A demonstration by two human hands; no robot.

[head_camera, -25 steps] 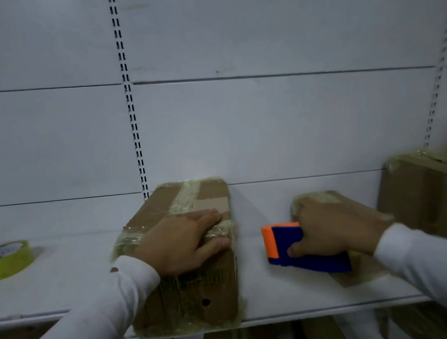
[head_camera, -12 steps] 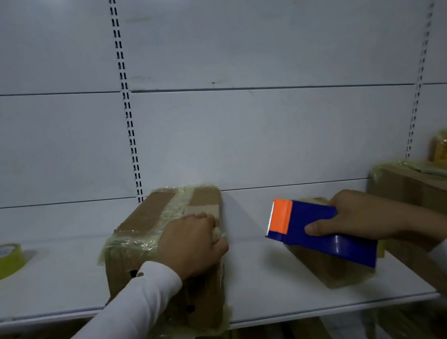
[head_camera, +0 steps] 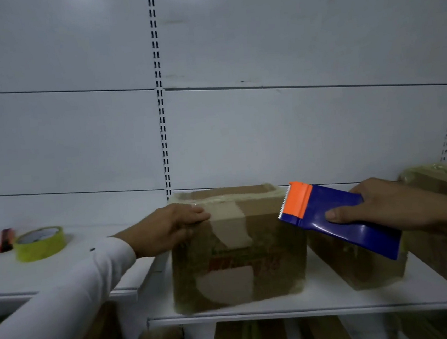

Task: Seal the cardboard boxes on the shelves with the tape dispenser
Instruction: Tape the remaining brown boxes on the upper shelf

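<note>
Here the tape dispenser [head_camera: 339, 219] sits in the right hand's [head_camera: 389, 205] grip.

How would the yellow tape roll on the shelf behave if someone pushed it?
The yellow tape roll lies flat on the shelf, so it would probably slide, not roll. It looks like a hollow ring, so likely light. Its smooth side may feel slippery.

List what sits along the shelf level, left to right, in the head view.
Small red item → yellow tape roll → left hand gripping the cardboard box → tape dispenser → right hand holding it.
</note>
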